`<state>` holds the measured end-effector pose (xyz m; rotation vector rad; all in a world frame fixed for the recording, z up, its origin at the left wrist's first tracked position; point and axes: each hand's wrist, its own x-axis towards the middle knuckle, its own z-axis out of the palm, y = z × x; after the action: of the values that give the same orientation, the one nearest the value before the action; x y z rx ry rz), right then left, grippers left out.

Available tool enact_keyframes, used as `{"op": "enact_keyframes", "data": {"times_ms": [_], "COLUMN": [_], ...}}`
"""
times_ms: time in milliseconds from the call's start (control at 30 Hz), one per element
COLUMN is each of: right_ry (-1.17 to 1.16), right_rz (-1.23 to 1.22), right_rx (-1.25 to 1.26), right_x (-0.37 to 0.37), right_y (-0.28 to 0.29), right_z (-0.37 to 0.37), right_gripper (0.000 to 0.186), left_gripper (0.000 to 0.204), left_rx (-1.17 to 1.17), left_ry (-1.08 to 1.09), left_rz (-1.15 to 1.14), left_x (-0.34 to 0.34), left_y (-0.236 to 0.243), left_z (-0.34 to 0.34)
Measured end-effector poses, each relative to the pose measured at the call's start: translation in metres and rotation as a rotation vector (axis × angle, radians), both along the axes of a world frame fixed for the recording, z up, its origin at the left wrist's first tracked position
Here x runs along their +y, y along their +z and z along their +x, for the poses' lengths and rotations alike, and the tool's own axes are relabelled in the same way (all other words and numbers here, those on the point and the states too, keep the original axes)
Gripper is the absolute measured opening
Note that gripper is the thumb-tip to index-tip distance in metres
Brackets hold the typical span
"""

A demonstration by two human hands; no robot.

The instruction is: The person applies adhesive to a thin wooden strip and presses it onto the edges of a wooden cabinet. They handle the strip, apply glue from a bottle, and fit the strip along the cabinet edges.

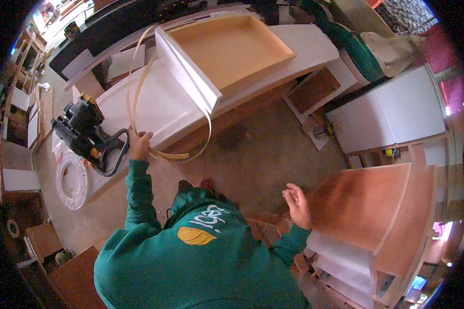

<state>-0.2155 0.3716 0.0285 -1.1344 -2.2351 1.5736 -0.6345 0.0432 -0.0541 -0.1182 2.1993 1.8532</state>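
Note:
My left hand [139, 145] is closed round a long, thin, pale wood-coloured edging strip [211, 129]. The strip loops up past the white front of a drawer and curls back down on the right of the hand. The drawer [232, 49], tan inside, lies on a white-topped bench [154, 95]. To the left of that hand, at the bench end, stands a black power tool [80, 121] with yellow parts and a black cable. My right hand [297, 207] is in the air with fingers apart, holding nothing, near a brown wooden cabinet.
A white ring-shaped roll [72, 180] hangs or leans at the bench's left end. On the right stand the brown cabinet [358, 206] and white panels [389, 110]. A small open box [314, 91] sits beside the bench. Shelving with boards [20, 177] lines the left.

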Motion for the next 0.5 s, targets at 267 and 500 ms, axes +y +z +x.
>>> {"op": "enact_keyframes", "data": {"times_ms": [267, 500], "right_ry": [0.041, 0.031], "right_rz": [-0.001, 0.067], "right_rx": [-0.026, 0.049], "right_x": [-0.019, -0.031], "right_y": [-0.006, -0.026], "right_z": [0.0, 0.003], "right_gripper": [0.04, 0.041], "left_gripper": [0.089, 0.077], "left_rx": [0.096, 0.069], "left_ry": [0.059, 0.097], "left_rz": [-0.09, 0.253], "left_x": [0.004, 0.06], "left_y": [-0.005, -0.049], "left_z": [0.002, 0.028]}}
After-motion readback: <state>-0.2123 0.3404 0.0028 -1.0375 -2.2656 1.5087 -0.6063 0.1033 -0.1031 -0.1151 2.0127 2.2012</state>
